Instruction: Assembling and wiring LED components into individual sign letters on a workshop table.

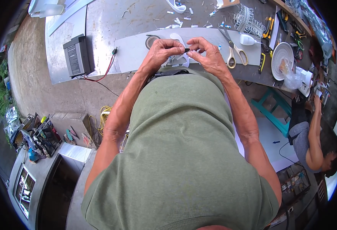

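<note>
Apparently close work, head view: L grip (pixel 165 53) pinched nearly closed on small dark piece (pixel 187 50) over tabletop (pixel 111 23) edge, prob. for fine control. R grip (pixel 208 58) at its other side; closure/hold can't tell, fingers overlap. White curved part (pixel 176 36) partly hidden behind. Scissors (pixel 231 46) w/in reach, presumably deliberate.

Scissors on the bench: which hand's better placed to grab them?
Right, I'd say: the scissors lie just beyond the right hand; the left hand is farther off. Both hands meet at a small black piece.
</note>
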### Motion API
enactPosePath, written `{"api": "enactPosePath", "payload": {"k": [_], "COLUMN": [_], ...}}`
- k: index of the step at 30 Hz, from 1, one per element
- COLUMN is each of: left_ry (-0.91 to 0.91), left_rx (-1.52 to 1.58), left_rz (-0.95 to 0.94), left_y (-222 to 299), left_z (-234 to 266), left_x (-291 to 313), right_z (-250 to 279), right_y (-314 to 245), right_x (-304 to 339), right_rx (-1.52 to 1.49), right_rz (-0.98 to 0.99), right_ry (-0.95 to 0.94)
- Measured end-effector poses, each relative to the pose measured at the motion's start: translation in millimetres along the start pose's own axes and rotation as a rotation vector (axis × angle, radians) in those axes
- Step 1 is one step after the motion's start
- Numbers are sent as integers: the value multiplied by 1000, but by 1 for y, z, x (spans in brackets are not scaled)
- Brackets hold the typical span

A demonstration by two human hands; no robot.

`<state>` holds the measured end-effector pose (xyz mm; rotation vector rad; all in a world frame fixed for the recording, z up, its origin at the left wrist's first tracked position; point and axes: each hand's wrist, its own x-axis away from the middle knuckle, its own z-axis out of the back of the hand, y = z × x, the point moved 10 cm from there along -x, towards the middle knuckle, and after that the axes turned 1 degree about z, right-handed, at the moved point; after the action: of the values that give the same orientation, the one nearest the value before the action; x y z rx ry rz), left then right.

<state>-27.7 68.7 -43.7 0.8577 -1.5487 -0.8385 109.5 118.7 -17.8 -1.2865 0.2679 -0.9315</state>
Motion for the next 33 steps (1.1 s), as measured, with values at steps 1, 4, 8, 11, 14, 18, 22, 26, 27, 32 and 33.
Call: {"api": "enactPosePath", "payload": {"k": [1, 4, 8, 11, 14, 18, 22, 26, 27, 32, 33], "left_ry": [-5, -18, -80, -124, -112, -152, -143, -99, -97, -60, -60], "left_rx": [31, 93, 391, 550, 568, 547, 536, 181, 183, -22, -22], "left_rz": [21, 84, 243, 261, 259, 285, 217, 29, 30, 18, 19], "left_y": [-4, -20, -49, -60, -56, -60, -47, -29, -28, -22, -22], "left_z": [0, 0, -7, -9, -11, -17, -25, -12, -11, -7, -7], "left_x": [-1, -4, -7, -10, -10, -9, -6, -11, -11, -10, -10], "right_z": [1, 0, -5, -6, -3, -9, -11, -7, -4, -3, -3], "right_y": [0, 0, -3, -10, -13, 2, 4, 15, 14, 16, 16], "right_x": [0, 1, -2, -3, -5, -6, -6, -3, -1, 0, -1], "right_rx": [-7, -18, -18, 43, 11, -161, -202, -251, -285, -365, -381], "right_rz": [2, 17, 22, 76, 65, -74, -136, -203, -218, -180, -175], "right_ry": [11, 15, -32, -33, -27, -117, -203, -132, -72, 1, 14]}}
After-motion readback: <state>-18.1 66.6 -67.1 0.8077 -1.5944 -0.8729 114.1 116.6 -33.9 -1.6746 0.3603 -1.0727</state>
